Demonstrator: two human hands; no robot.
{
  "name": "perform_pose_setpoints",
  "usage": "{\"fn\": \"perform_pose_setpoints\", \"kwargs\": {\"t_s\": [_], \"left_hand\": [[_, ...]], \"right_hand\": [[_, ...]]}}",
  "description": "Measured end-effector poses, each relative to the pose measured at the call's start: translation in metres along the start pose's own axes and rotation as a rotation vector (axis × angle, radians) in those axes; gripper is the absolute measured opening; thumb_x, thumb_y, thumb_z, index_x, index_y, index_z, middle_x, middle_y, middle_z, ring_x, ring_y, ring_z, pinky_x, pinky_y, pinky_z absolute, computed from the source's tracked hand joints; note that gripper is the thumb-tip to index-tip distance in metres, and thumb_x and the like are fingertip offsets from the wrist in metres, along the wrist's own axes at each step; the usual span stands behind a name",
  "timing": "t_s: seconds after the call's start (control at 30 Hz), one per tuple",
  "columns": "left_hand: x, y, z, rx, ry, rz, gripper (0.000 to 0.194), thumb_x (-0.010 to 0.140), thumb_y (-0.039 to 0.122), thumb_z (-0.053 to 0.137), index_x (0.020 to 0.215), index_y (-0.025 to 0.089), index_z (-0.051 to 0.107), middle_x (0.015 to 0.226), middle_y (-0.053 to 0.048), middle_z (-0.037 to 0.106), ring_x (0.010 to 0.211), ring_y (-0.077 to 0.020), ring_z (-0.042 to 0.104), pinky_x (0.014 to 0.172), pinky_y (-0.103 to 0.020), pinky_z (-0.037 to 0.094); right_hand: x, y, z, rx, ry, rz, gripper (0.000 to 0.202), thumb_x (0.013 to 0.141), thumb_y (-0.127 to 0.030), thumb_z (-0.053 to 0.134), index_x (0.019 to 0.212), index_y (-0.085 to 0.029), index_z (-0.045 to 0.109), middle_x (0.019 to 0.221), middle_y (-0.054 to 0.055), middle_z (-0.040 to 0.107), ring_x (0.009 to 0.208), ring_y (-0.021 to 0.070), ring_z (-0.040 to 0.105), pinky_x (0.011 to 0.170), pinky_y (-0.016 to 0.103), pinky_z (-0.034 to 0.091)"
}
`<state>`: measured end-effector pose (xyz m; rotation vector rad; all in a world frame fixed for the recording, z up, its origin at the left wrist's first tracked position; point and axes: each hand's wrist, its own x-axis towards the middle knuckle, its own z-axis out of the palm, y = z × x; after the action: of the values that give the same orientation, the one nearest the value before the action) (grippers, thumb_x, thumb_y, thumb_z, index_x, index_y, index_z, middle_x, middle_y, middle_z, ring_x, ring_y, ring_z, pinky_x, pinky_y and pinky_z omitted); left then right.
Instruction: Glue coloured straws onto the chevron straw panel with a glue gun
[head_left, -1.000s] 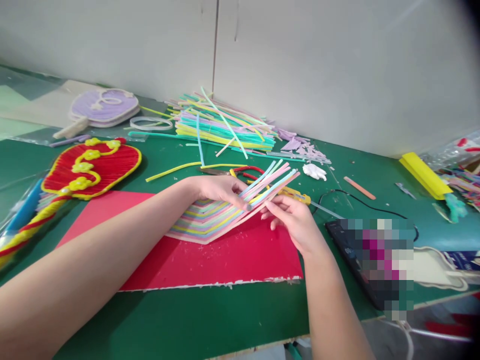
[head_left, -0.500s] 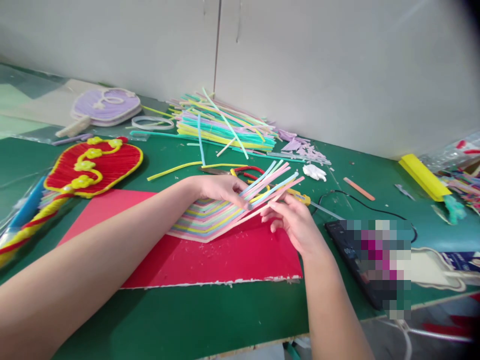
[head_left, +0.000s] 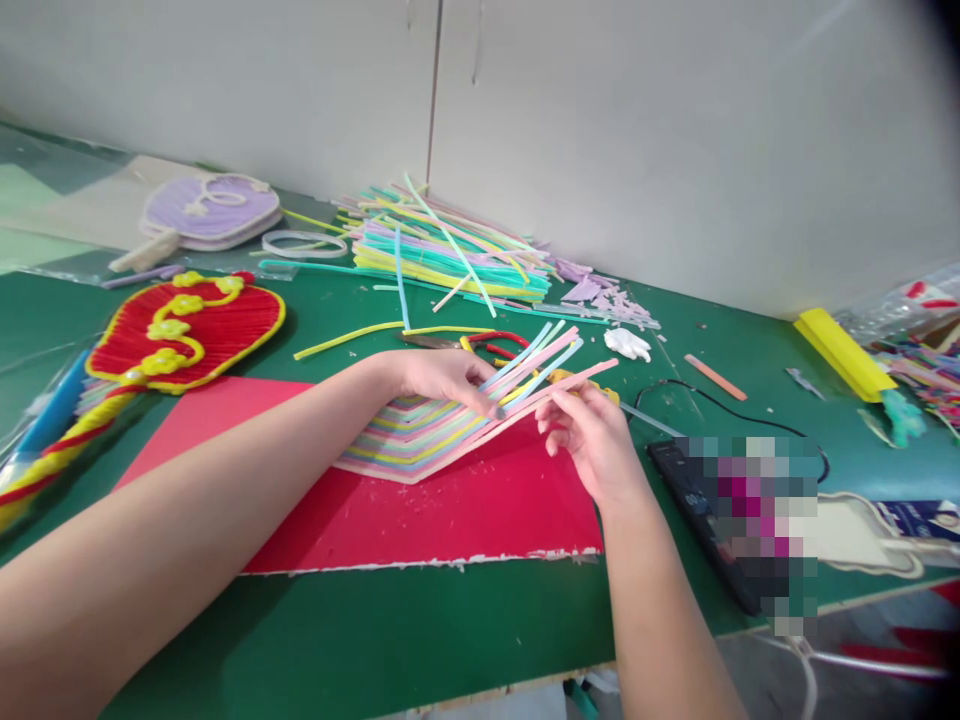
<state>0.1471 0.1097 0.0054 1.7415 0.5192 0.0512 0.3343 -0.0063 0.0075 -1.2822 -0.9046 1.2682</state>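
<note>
A panel of pastel pipe cleaners (head_left: 405, 462), bent into nested angles side by side, lies on a red sheet (head_left: 435, 530). My left hand (head_left: 446, 380) rests across it, closed on the strands with its thumb near the point where they fan apart. The loose ends spread up and to the right. At their right side my right hand (head_left: 592, 430) is closed in a pinch on a pale pink pipe cleaner along the panel's outer edge. Part of my left fingers is hidden. Red-and-yellow-handled pliers (head_left: 502, 346) lie just behind the hands.
Behind lies a pile of pipe cleaners (head_left: 450, 265). A red fan (head_left: 202, 335) with yellow trim and a lilac fan (head_left: 210, 210) are on the left. At right are a phone (head_left: 705, 525), a black cable (head_left: 720, 390) and a yellow piece (head_left: 844, 350). White crumpled tissue (head_left: 628, 345) sits beyond.
My right hand has shifted slightly right, and the pink strand's end now reaches farther right, lying closer to the panel's edge. My left hand has stayed in place.
</note>
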Motion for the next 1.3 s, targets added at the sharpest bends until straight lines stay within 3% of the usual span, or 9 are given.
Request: {"fn": "perform_pose_setpoints", "kwargs": {"t_s": [0.53, 0.77, 1.1, 1.23, 1.3], "left_hand": [[0.001, -0.002, 0.001, 0.192, 0.022, -0.042, 0.030, 0.066, 0.046, 0.069, 0.071, 0.017, 0.061, 0.061, 0.006, 0.048, 0.058, -0.0111, 0.040, 0.053, -0.023, 0.027], [0.003, -0.002, 0.001, 0.257, 0.029, -0.015, 0.030, 0.066, 0.046, 0.068, 0.073, 0.017, 0.063, 0.062, 0.006, 0.051, 0.059, -0.0113, 0.041, 0.054, -0.023, 0.027], [0.003, 0.006, 0.003, 0.393, 0.016, -0.028, 0.039, 0.069, 0.055, 0.064, 0.068, 0.018, 0.054, 0.059, 0.006, 0.042, 0.056, -0.0108, 0.038, 0.050, -0.023, 0.025], [-0.002, 0.016, 0.003, 0.525, 0.104, -0.063, 0.032, 0.074, 0.049, 0.061, 0.076, 0.017, 0.062, 0.064, 0.004, 0.054, 0.059, -0.0126, 0.048, 0.052, -0.023, 0.031], [-0.010, 0.022, 0.008, 0.561, 0.256, -0.085, 0.027, 0.080, 0.040, 0.057, 0.092, 0.018, 0.066, 0.081, 0.000, 0.065, 0.072, -0.0155, 0.057, 0.061, -0.023, 0.039]], "right_hand": [[0.001, -0.002, 0.004, -0.044, 0.114, 0.068, 0.022, 0.065, -0.032, 0.066, 0.077, -0.017, 0.055, 0.064, 0.001, 0.069, 0.057, 0.0142, 0.066, 0.036, 0.017, 0.048], [0.002, -0.003, 0.002, -0.039, 0.071, 0.135, 0.027, 0.070, -0.041, 0.065, 0.081, -0.017, 0.057, 0.064, 0.002, 0.068, 0.056, 0.0141, 0.065, 0.034, 0.018, 0.049], [0.002, 0.005, 0.006, -0.130, 0.173, 0.018, 0.034, 0.065, -0.043, 0.076, 0.076, -0.017, 0.057, 0.059, -0.003, 0.064, 0.049, 0.0090, 0.059, 0.032, 0.013, 0.043], [0.006, 0.011, 0.005, -0.156, 0.196, -0.005, 0.034, 0.065, -0.044, 0.076, 0.073, -0.017, 0.056, 0.057, -0.003, 0.063, 0.046, 0.0093, 0.058, 0.030, 0.013, 0.040], [0.007, 0.015, 0.004, -0.176, 0.199, -0.004, 0.034, 0.065, -0.044, 0.075, 0.073, -0.017, 0.056, 0.056, -0.003, 0.063, 0.045, 0.0097, 0.058, 0.029, 0.014, 0.040]]}}
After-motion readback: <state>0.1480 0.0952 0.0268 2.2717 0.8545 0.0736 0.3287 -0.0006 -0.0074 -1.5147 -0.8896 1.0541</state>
